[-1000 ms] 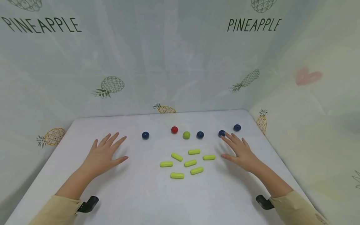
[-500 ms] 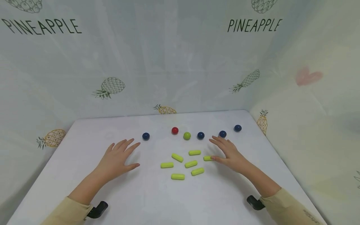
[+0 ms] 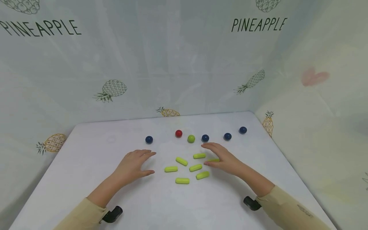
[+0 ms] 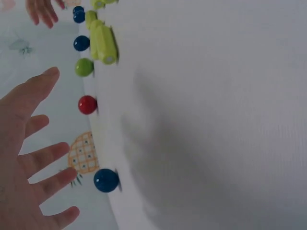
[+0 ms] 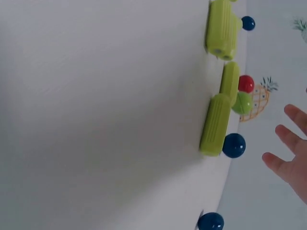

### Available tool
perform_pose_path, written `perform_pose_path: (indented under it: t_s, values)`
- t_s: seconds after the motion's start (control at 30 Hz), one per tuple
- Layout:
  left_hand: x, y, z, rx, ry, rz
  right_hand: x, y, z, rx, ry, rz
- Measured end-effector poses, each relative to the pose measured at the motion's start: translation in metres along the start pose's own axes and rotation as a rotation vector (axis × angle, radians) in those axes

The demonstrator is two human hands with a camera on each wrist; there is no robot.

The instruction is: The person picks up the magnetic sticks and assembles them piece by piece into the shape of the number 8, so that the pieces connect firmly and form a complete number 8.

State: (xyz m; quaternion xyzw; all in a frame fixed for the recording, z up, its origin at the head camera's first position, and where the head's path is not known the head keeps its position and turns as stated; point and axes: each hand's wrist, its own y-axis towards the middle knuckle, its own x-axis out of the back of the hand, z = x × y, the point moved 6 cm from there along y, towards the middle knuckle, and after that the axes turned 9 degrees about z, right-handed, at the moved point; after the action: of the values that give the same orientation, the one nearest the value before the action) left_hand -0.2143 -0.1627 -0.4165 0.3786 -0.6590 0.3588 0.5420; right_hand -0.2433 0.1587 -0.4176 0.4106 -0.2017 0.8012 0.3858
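Note:
My left hand [image 3: 133, 166] hovers over the table's left half, fingers and thumb spread apart with nothing between them. Nearest to it are a dark blue ball [image 3: 149, 139] and a yellow-green ridged stick [image 3: 171, 169]. On the other side, my right hand [image 3: 225, 158] hangs above the right end of the scattered sticks and holds nothing. It partly hides one yellow-green stick [image 3: 214, 160] in the head view. Several similar sticks, such as this middle one [image 3: 195, 167], lie between the hands. In the right wrist view a stick [image 5: 216, 124] lies beside a blue ball [image 5: 234, 145].
Behind the sticks a loose row holds a red ball [image 3: 179, 133], a green ball [image 3: 191, 138] and several blue balls, one [image 3: 242, 130] at the far right. A pineapple-print curtain [image 3: 184, 64] borders the white table [image 3: 161, 207] at the back and right.
Both hands have moved inward, toward the sticks. The left went right and slightly nearer; the right went left, uncovering a blue ball and now covering part of a stick. Sticks and balls stay put.

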Motion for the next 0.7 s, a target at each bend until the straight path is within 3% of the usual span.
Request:
perform_pose_path:
  t_s: [0.2,0.37,0.7]
  values:
    - [-0.012,0.013,-0.006,0.007,-0.050,0.032,-0.009,0.011,0.003,-0.015,0.018,0.049]
    - [-0.025,0.016,-0.010,0.017,-0.076,0.055,-0.019,0.019,0.004,-0.025,0.039,0.103]
    - [-0.034,0.028,-0.022,-0.020,-0.170,0.088,-0.033,0.038,0.010,0.027,0.052,0.169]
